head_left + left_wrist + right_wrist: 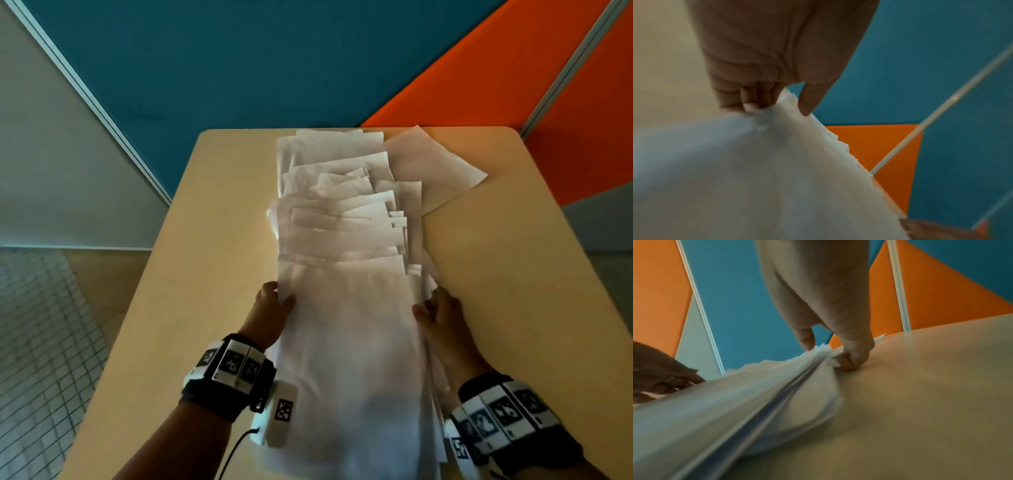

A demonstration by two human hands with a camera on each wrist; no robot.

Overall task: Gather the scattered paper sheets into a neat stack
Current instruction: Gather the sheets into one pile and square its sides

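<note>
A long fanned pile of white paper sheets [346,260] runs down the middle of the beige table [205,240], its far end near the back edge. My left hand [274,308] grips the pile's left edge, thumb on top and fingers under the paper sheets [764,162]. On the other side, my right hand [435,315] pinches the right edge of the paper sheets [777,386], thumb above and curled fingers [851,360] below against the table. One sheet [431,168] lies skewed at the far right of the pile. The near end is lifted and blurred.
Blue [239,61] and orange [479,89] partition panels stand right behind the table's back edge. A grey panel [51,154] stands at the left, with tiled floor [41,342] below. Bare tabletop lies on both sides of the pile.
</note>
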